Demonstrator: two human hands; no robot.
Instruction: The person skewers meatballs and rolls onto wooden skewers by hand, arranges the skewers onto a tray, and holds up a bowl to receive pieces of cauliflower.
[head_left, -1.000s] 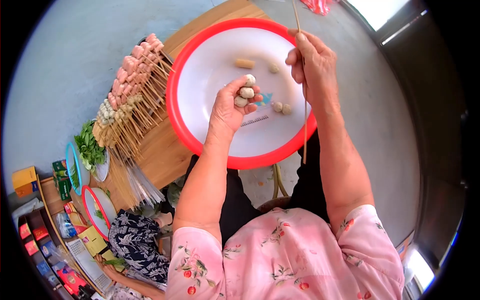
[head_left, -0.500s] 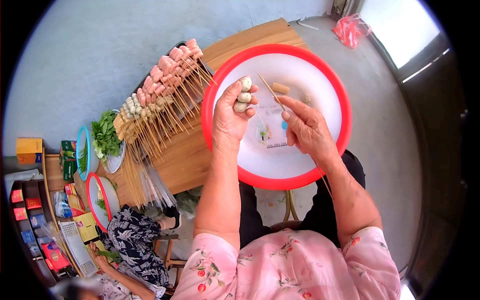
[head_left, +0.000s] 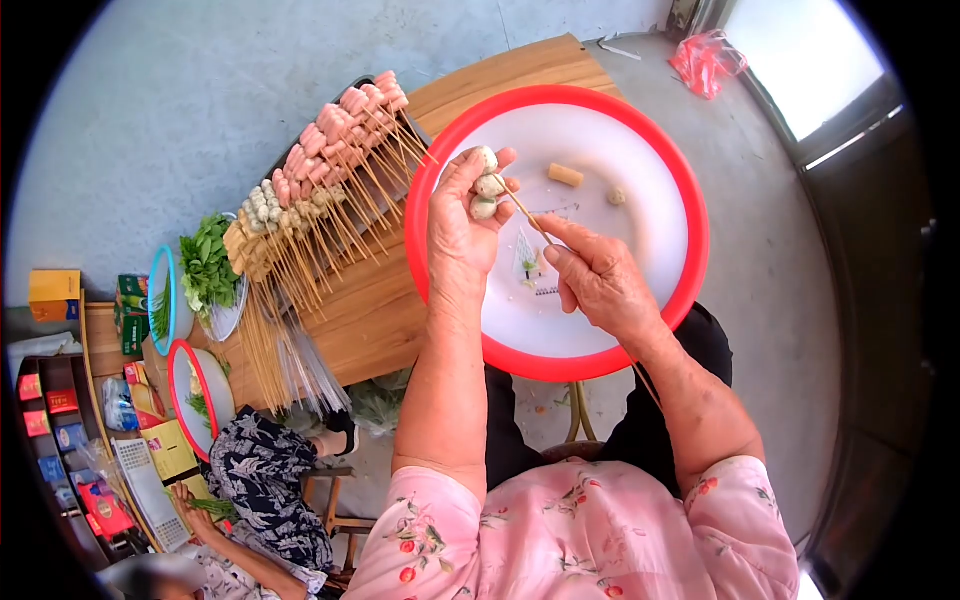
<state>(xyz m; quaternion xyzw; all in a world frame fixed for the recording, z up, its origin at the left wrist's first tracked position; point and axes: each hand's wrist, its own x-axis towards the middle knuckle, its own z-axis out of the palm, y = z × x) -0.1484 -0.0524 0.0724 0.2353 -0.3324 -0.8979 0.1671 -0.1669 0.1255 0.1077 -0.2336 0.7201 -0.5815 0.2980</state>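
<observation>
Over the basin, my left hand [head_left: 458, 232] is closed around three pale, speckled green-white balls [head_left: 487, 184] stacked in a row along its fingers. My right hand [head_left: 606, 286] pinches a thin bamboo skewer [head_left: 524, 212], its tip right at the middle ball. The skewer's long end runs back beneath my right forearm. Below both hands is a white basin with a red rim [head_left: 695, 215]. Inside it lie a tan cylindrical piece [head_left: 566, 175] and a small round ball [head_left: 616, 196].
On the wooden table [head_left: 385, 325] to the left, a tray holds many loaded skewers [head_left: 340, 140], sticks pointing toward me. Leafy greens [head_left: 208, 260] and bare skewers [head_left: 262, 345] are nearby. Another person [head_left: 270, 490] sits at lower left, handling greens. A red plastic bag [head_left: 708, 62] lies on the floor.
My right hand has brought the skewer down and left, so its tip now meets the balls. My left hand still holds the three balls, slightly turned.
</observation>
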